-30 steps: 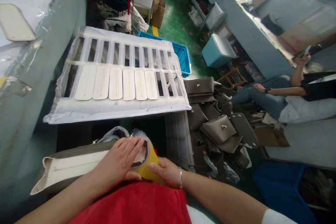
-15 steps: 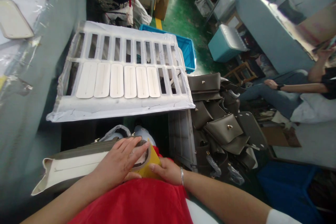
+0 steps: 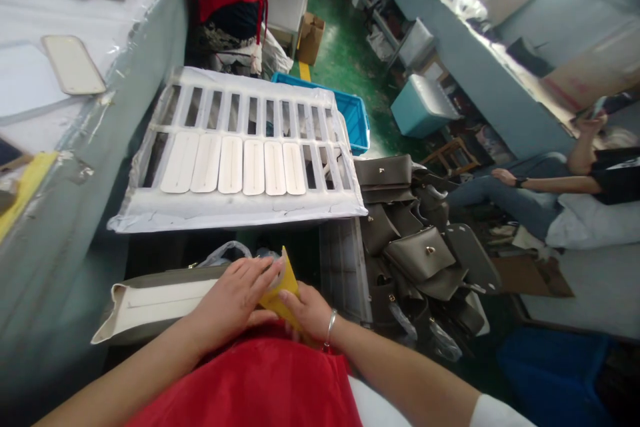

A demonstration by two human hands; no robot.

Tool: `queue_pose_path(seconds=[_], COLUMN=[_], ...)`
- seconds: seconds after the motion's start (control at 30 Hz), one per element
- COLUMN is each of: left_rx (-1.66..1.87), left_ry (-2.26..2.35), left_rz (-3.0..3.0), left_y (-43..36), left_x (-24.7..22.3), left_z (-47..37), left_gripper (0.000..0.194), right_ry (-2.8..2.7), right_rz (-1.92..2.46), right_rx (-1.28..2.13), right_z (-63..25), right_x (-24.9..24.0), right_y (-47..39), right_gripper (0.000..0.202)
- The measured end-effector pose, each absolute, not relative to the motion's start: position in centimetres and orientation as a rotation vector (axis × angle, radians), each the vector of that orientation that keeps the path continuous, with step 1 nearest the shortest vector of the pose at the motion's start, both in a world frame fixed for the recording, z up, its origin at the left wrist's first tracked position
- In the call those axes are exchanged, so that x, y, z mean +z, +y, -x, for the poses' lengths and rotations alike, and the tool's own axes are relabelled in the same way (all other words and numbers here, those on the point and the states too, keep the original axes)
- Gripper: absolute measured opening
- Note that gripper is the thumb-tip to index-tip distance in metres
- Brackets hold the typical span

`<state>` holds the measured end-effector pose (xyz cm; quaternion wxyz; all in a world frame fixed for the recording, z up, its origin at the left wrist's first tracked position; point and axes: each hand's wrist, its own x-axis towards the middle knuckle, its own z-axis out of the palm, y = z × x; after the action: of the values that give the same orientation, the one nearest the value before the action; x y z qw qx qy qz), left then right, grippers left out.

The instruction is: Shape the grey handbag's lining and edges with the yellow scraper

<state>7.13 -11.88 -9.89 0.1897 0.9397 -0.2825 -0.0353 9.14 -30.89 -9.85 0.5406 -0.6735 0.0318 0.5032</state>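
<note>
A grey-green handbag (image 3: 150,273) lies on its side in front of me, a white panel (image 3: 165,299) with a line down its middle facing up. My left hand (image 3: 235,293) grips the bag's right end, fingers stretched across it and thumb apart below. In my right hand (image 3: 310,310) is a bent yellow sheet (image 3: 283,290), pinched between thumb and fingers against that end. My left fingertips reach the sheet's edge. Its lower part and the right fingers behind it are hidden. Clear plastic wrap (image 3: 225,253) shows behind the bag.
A white slatted rack (image 3: 240,210) ahead carries several white panels (image 3: 230,167). Several similar bags (image 3: 420,253) are piled at the right, near a blue bin (image 3: 555,373). A table (image 3: 125,73) stands at left. A seated person (image 3: 565,180) is at far right; a blue crate (image 3: 355,120) stands behind the rack.
My view has tilted up and shifted left, so more of the left table shows. Both hands stay at the bag's end; the yellow sheet appears turned more edge-on.
</note>
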Motion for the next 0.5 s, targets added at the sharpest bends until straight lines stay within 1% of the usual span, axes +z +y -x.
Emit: queue_pose_path(seconds=[0.07,0.13,0.2,0.27,0.33,0.4,0.5], left_rx=[-0.041,0.04,0.061,-0.004,-0.104,-0.167,-0.167], left_ry=[-0.771,-0.742,-0.692,-0.626,-0.579,-0.572,-0.601], left_rz=[-2.666,-2.732,-2.807,-2.863,-2.9,-2.929,-2.946], left_y=[-12.0,-12.2,-12.5,-12.8,-13.1,-13.2,-13.2], left_x=[-9.8,-9.7,-9.5,-9.1,-8.5,-8.0,-7.7], left_z=[-6.6,-6.0,-5.6,-5.4,-5.6,-5.8,-5.8], left_gripper=[0.084,0.086,0.084,0.083,0.085,0.086,0.079], right_ry=[0.101,0.159,0.266,0.346,0.358,0.322,0.256], right_rz=[1.566,1.563,1.506,1.338,1.162,1.09,1.095], right_rx=[1.237,1.18,0.949,0.685,0.475,0.342,0.208], right_z=[-8.3,-7.3,-6.4,-5.7,-5.4,-5.5,-6.1], right_x=[-9.2,-8.3,-7.4,-6.5,-6.2,-6.3,-7.2], right_y=[-31.9,-33.5,-34.9,-35.3,-34.4,-32.6,-29.3], right_gripper=[0.034,0.041,0.04,0.033,0.027,0.023,0.026])
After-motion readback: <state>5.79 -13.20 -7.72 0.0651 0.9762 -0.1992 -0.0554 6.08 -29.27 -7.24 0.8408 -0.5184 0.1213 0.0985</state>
